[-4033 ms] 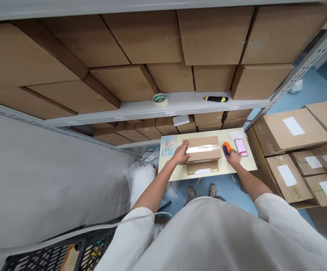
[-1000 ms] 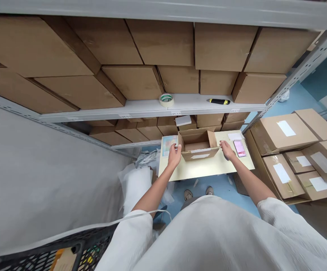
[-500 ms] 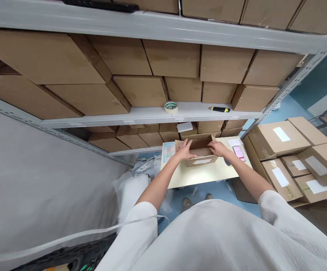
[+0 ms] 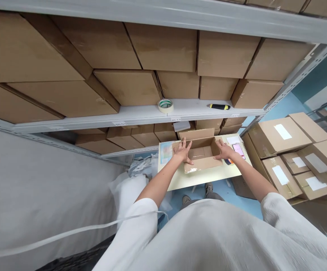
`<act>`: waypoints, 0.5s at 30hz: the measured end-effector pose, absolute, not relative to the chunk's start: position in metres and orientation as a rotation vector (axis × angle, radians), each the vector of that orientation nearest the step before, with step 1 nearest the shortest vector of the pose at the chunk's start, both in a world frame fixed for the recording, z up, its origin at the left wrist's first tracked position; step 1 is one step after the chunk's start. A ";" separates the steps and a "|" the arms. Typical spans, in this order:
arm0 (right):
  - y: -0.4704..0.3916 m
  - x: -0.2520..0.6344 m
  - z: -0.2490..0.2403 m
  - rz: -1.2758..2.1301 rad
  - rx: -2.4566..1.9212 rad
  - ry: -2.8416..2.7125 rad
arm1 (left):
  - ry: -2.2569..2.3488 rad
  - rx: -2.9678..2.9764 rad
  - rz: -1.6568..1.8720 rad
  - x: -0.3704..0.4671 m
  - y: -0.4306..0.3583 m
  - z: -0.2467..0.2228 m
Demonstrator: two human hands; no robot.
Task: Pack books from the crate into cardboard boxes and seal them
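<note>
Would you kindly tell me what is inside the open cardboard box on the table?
The open cardboard box shows only its bare brown floor with a seam. The left hand and right hand on its side walls hide the edges.

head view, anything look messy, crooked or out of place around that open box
Crumpled white plastic wrap lies heaped on the floor left of the small table. The open cardboard box, held at its sides by the left hand and right hand, looks intact. A tape roll and yellow-black cutter lie loose on the shelf edge.
</note>
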State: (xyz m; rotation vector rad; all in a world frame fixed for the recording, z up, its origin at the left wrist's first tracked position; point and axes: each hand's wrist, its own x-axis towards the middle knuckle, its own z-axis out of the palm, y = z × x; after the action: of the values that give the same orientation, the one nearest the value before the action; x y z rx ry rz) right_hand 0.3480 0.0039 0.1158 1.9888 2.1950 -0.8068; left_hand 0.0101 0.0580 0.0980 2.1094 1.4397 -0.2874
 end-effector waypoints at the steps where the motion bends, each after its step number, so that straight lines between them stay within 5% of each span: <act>1: 0.014 0.350 0.112 -0.840 1.950 2.202 | 1.434 2.097 -0.271 0.010 0.060 0.098; 15: 0.109 0.328 0.075 -0.694 1.476 2.174 | 1.515 2.038 -0.056 0.001 0.038 0.108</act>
State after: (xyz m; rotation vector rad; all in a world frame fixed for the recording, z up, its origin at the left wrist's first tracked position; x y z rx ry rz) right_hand 0.3279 0.1086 0.0751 1.4764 2.1741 -0.6939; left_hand 0.0014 0.0377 0.1080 2.0376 1.5150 -0.0559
